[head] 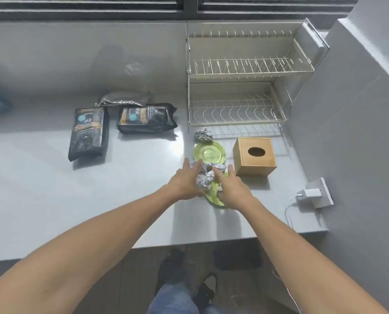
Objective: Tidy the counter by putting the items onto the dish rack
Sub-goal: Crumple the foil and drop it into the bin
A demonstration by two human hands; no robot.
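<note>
with our left hand (185, 182) and right hand (232, 189) spread open around the crumpled foil (206, 175) on the near green plate (214, 197) on the table (121, 189), we judge it light and crushable, best cupped from both sides.

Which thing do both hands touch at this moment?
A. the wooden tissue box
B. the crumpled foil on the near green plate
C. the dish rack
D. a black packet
B: the left hand and right hand close around the crumpled foil lying on the near green plate.
</note>
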